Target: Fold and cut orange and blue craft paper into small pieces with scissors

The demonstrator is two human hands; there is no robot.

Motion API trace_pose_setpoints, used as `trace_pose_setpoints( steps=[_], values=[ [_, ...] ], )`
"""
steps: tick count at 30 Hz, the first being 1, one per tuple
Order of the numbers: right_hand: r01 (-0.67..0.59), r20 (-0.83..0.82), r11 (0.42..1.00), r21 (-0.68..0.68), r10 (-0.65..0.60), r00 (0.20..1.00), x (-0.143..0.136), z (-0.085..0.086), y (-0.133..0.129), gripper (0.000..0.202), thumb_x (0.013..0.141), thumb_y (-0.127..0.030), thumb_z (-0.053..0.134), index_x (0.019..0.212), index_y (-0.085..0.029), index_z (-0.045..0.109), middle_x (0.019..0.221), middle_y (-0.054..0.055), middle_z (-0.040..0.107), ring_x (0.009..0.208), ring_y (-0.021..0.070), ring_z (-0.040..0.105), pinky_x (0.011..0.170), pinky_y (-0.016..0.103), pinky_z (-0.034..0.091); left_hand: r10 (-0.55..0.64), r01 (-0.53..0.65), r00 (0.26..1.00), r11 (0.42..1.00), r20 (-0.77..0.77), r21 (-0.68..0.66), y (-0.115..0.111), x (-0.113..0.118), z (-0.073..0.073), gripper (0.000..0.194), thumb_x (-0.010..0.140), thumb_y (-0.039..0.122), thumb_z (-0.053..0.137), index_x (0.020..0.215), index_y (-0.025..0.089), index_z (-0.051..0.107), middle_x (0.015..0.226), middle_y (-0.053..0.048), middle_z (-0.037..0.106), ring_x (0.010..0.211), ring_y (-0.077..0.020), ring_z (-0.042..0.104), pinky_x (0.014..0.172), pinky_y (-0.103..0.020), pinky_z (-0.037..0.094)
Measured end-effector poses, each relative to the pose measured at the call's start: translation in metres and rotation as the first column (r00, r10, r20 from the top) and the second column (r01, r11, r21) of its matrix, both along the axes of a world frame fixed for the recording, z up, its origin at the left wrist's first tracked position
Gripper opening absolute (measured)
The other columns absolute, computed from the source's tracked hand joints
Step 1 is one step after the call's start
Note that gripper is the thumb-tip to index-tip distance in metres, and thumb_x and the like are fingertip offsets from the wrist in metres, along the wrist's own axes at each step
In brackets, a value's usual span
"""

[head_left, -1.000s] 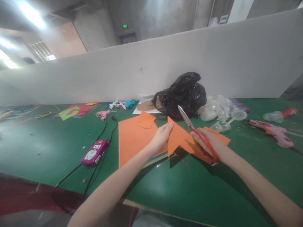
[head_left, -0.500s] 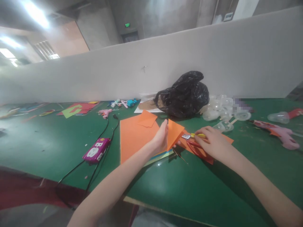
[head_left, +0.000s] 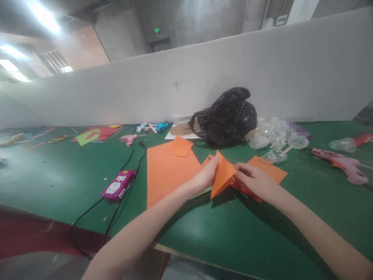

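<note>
I locate the folded orange paper (head_left: 223,175) just right of centre in the frame, tilted between the left hand (head_left: 208,173) and the right hand (head_left: 253,181); I cannot tell whether its lowest tip touches the worktop (head_left: 210,233). The left fingers pinch its left edge, thumb on the near face. The right fingers meet its right edge; I cannot tell whether they pinch or only touch, because the contact is partly hidden. I rate the paper as very light and dry, thin enough to buckle across a flat panel, stiffer along a crease, and easy to crumple or tear. I take hold at the edges or creases with light, even pressure and keep clear of the sharp corners, which bend easily. The stack of orange sheets (head_left: 171,171) lies left of the hands, and a loose orange sheet (head_left: 271,171) lies beyond the right wrist; I lift my wrists to avoid dragging either. The black plastic bag (head_left: 230,116) and the clear plastic cups (head_left: 272,134) limit reach toward the upper right. The best room for movement is toward the lower centre, bounded by the near edge of the worktop.
</note>
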State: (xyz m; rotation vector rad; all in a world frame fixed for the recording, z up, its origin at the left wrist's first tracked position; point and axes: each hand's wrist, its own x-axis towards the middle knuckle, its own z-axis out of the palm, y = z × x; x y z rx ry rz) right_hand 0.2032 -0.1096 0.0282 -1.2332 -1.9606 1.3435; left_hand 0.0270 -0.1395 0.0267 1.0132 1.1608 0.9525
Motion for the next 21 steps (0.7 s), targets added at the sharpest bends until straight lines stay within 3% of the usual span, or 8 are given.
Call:
trace_pose_setpoints(
  steps=[3,5,7,10,12,16,18,21],
  values=[
    [0.054,-0.041,0.996,0.078,-0.051,0.998,0.001,-0.003,0.003,0.022,0.084,-0.043,0.055,0.072,-0.026,0.051,0.061,-0.005,0.057,0.052,0.0138,0.052,0.048,0.026,0.04,0.066,-0.056,0.98,0.997,-0.185,0.057,-0.006,0.004,0.003,0.061,0.093,0.067,0.04,0.129,0.017,0.047,0.1,-0.008,0.064,0.059,-0.0138,0.06,0.047,-0.025,0.046],
    [0.087,-0.076,0.992,0.088,-0.08,0.994,0.001,-0.005,0.005,0.017,0.08,-0.038,0.056,0.071,-0.025,0.049,0.058,-0.005,0.054,0.05,0.0139,0.05,0.046,0.026,0.039,0.021,0.007,0.969,0.994,-0.245,0.113,-0.013,0.006,0.007,0.072,0.087,0.064,0.056,0.141,0.022,0.034,0.107,-0.009,0.063,0.058,-0.0137,0.06,0.044,-0.025,0.046],
    [0.114,-0.102,0.989,0.096,-0.104,0.989,0.0,-0.006,0.006,0.016,0.078,-0.036,0.055,0.07,-0.025,0.047,0.057,-0.005,0.051,0.048,0.0136,0.048,0.045,0.026,0.037,-0.034,0.082,0.962,0.982,-0.269,0.171,-0.02,0.009,0.01,0.088,0.079,0.059,0.071,0.148,0.022,0.029,0.106,-0.01,0.065,0.068,-0.0169,0.064,0.052,-0.027,0.051],
    [0.13,-0.124,0.981,0.144,-0.112,0.986,-0.002,-0.005,0.005,0.025,0.082,-0.045,0.053,0.068,-0.025,0.046,0.058,-0.004,0.05,0.051,0.0139,0.047,0.047,0.027,0.039,-0.04,0.118,0.957,0.958,-0.287,0.262,-0.027,0.012,0.011,0.09,0.076,0.046,0.078,0.15,0.02,0.032,0.102,-0.01,0.067,0.081,-0.0199,0.065,0.069,-0.031,0.055],
    [0.125,-0.14,0.979,0.161,-0.103,0.985,-0.003,-0.005,0.005,0.033,0.086,-0.052,0.051,0.069,-0.025,0.044,0.059,-0.004,0.047,0.053,0.0141,0.046,0.048,0.027,0.04,-0.038,0.12,0.956,0.956,-0.291,0.268,-0.027,0.011,0.011,0.083,0.082,0.04,0.072,0.152,0.021,0.033,0.1,-0.008,0.067,0.077,-0.018,0.064,0.071,-0.032,0.053],
    [0.1,-0.207,0.987,0.128,-0.072,0.976,-0.001,-0.005,0.005,0.037,0.09,-0.057,0.051,0.071,-0.026,0.044,0.063,-0.003,0.045,0.058,0.0154,0.047,0.052,0.027,0.041,-0.066,0.151,0.92,0.97,-0.386,0.193,-0.018,-0.003,0.018,0.077,0.084,0.049,0.068,0.152,0.025,0.038,0.108,-0.008,0.066,0.078,-0.0164,0.062,0.072,-0.031,0.05],
    [0.105,-0.2,0.988,0.115,-0.08,0.977,0.0,-0.004,0.006,0.038,0.09,-0.058,0.052,0.072,-0.026,0.044,0.064,-0.003,0.045,0.06,0.0162,0.047,0.053,0.028,0.041,-0.074,0.164,0.92,0.965,-0.385,0.205,-0.012,-0.012,0.023,0.065,0.085,0.051,0.067,0.141,0.023,0.052,0.114,-0.009,0.065,0.088,-0.0183,0.062,0.077,-0.03,0.049],
    [0.119,-0.135,0.977,0.175,-0.096,0.986,-0.001,-0.003,0.006,0.04,0.087,-0.058,0.055,0.068,-0.026,0.041,0.063,-0.004,0.041,0.06,0.0157,0.045,0.055,0.028,0.04,-0.006,0.088,0.947,0.967,-0.321,0.241,-0.003,-0.025,0.025,0.042,0.09,0.047,0.058,0.117,0.015,0.065,0.104,-0.009,0.069,0.089,-0.0192,0.063,0.079,-0.03,0.049]
  ],
)
